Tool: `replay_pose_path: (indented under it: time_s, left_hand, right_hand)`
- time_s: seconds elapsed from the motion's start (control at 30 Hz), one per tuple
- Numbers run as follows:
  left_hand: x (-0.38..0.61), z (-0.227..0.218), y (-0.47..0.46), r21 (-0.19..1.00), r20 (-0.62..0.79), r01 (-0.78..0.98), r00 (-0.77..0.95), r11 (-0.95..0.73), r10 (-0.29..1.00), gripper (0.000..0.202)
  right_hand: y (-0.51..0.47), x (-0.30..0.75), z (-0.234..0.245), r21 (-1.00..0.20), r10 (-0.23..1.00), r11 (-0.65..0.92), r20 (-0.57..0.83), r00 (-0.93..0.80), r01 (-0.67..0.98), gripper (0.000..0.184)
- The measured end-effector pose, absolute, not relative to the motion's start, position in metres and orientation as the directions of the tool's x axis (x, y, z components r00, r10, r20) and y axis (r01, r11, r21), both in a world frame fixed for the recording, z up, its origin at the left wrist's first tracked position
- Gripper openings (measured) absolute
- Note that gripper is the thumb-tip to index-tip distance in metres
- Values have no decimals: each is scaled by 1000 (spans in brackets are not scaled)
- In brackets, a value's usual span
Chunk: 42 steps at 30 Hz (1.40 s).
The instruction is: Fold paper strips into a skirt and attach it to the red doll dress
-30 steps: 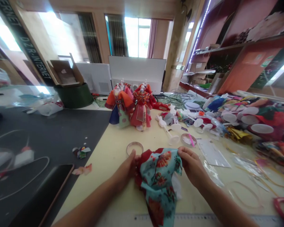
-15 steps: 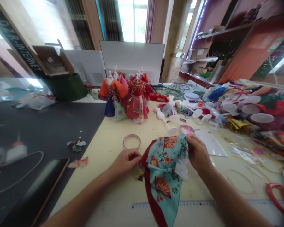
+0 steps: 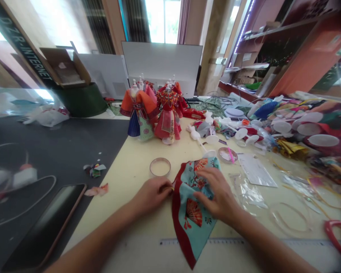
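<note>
A turquoise cloth (image 3: 193, 218) with red fan prints and a dark red border lies spread on the pale yellow table (image 3: 136, 167). My left hand (image 3: 153, 194) is closed, pinching the cloth's left edge. My right hand (image 3: 216, 195) lies flat on the cloth with its fingers stretched out, pressing it to the table. A small round clear ring (image 3: 160, 167) sits just beyond my left hand.
Dressed doll mannequins (image 3: 155, 112) stand at the back of the table. White stands, fabric pieces and plastic bags (image 3: 287, 132) crowd the right side. A phone (image 3: 49, 223) lies on the dark mat (image 3: 59, 151) at left. A ruler (image 3: 244, 242) runs along the near edge.
The cloth, held up between both hands before, now lies flat on the table. My right hand let go of its top corner and moved down onto it, palm flat.
</note>
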State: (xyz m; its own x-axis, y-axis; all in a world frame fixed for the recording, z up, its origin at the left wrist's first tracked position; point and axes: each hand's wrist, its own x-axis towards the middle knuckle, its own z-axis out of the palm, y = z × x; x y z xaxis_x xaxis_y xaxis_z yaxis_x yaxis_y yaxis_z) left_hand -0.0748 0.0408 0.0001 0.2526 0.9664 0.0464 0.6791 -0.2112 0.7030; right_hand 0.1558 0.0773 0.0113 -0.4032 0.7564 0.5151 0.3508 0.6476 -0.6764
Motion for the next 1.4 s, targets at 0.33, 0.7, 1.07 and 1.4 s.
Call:
replay_pose_path:
  time_s: [0.33, 0.7, 1.07, 1.4]
  left_hand:
    - [-83, 12, 45, 839, 74, 535, 66, -98, 995, 12]
    - [-83, 12, 44, 947, 44, 320, -32, -32, 999, 23]
    - [-57, -3, 36, 533, 470, 678, 261, -507, 843, 19]
    - [0, 5, 86, 192, 341, 780, 516, -596, 785, 25]
  right_hand:
    - [111, 190, 9, -983, 986, 130, 142, -84, -132, 20]
    - [134, 209, 12, -860, 993, 54, -5, 115, -507, 11]
    - [135, 209, 19, -808, 998, -23, -56, 38, -589, 12]
    - [136, 209, 19, -785, 998, -50, -54, -12, -618, 9]
